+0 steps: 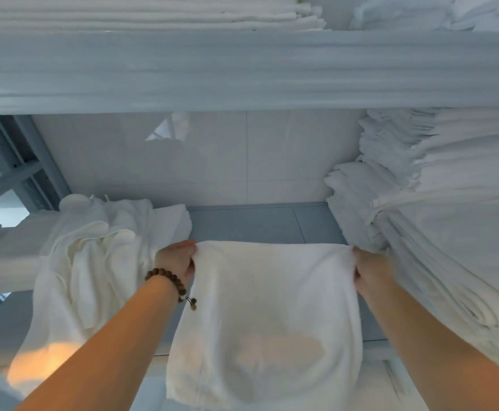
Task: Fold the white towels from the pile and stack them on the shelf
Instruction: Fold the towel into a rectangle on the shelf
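While you hold the towel [266, 321] up by its 2 top corners, mind the grip: your left hand [175, 261] pinches 1 corner and your right hand [371, 272] the other, fingers curled into the cloth. It hangs in front of the shelf [257, 225], between the loose pile [94, 250] on the left and the folded stack [426, 209] on the right. The fold likely comes next, so level the top edge, bring the corners together squarely, and match the edges before stacking.
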The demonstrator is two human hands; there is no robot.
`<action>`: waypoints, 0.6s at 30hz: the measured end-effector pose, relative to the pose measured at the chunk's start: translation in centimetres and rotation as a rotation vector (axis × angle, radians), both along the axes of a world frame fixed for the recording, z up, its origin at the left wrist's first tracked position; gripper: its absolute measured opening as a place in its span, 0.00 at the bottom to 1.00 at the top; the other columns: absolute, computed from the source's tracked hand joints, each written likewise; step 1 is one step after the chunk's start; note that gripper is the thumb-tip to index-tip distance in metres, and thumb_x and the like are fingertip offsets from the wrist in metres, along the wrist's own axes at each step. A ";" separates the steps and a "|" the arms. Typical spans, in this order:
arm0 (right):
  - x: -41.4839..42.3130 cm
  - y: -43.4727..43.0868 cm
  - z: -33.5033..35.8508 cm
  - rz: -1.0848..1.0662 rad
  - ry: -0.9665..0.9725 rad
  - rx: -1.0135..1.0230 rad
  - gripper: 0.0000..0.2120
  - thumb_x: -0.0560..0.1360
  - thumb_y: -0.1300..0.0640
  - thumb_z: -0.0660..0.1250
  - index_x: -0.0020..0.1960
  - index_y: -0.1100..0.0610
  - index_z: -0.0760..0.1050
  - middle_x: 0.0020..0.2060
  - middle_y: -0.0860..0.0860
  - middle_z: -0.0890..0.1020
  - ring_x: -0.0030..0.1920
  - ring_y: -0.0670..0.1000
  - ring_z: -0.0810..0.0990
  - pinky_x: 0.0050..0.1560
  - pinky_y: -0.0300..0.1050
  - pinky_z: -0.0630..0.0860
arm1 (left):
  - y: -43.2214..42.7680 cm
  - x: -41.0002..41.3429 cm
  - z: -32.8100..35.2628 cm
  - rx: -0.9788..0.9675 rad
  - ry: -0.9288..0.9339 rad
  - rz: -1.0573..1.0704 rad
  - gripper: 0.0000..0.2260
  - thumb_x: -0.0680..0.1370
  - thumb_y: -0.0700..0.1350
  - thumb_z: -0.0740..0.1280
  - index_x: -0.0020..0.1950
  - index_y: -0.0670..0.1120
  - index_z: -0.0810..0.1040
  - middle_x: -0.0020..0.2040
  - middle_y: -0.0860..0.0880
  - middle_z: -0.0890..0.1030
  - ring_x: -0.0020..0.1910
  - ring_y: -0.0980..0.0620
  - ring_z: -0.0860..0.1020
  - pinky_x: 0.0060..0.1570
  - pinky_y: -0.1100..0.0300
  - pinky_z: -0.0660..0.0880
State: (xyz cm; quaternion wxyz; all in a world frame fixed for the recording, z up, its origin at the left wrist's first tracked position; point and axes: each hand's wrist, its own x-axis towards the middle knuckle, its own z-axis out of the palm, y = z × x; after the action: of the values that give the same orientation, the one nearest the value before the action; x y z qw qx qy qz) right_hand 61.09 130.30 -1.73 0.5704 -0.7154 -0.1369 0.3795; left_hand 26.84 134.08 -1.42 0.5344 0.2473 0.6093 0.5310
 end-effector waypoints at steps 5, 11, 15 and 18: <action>-6.3 -0.8 0.4 0.193 0.124 0.127 0.11 0.74 0.61 0.68 0.35 0.59 0.71 0.37 0.60 0.73 0.38 0.55 0.72 0.44 0.56 0.74 | -2.3 5.4 1.4 0.112 0.056 -0.181 0.07 0.77 0.33 0.64 0.51 0.40 0.80 0.44 0.39 0.79 0.42 0.44 0.77 0.52 0.49 0.76; -13.7 -3.3 2.3 0.323 0.043 0.247 0.06 0.72 0.62 0.71 0.39 0.61 0.75 0.31 0.56 0.76 0.31 0.53 0.74 0.35 0.46 0.72 | -4.5 8.5 1.4 0.243 0.202 -0.295 0.07 0.74 0.37 0.69 0.46 0.47 0.84 0.40 0.46 0.83 0.35 0.49 0.78 0.39 0.58 0.77; -15.6 -5.1 3.2 0.410 -0.012 0.284 0.04 0.71 0.64 0.71 0.40 0.65 0.80 0.34 0.58 0.80 0.36 0.53 0.77 0.42 0.48 0.74 | -5.3 8.3 1.3 0.297 0.326 -0.305 0.08 0.72 0.41 0.72 0.39 0.56 0.83 0.41 0.50 0.84 0.38 0.53 0.80 0.45 0.58 0.78; -16.0 -5.7 3.3 0.480 0.006 0.255 0.09 0.72 0.65 0.67 0.35 0.58 0.81 0.29 0.51 0.81 0.30 0.47 0.78 0.34 0.40 0.74 | -5.6 7.5 1.4 0.369 0.430 -0.375 0.07 0.74 0.43 0.71 0.42 0.56 0.83 0.42 0.53 0.83 0.43 0.53 0.80 0.50 0.59 0.77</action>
State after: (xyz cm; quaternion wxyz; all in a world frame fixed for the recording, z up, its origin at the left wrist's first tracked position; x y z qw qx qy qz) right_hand 45.05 124.62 1.58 0.5499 -0.5837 -0.3476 0.4858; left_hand 34.33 128.45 -0.05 0.4284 0.5540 0.5454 0.4606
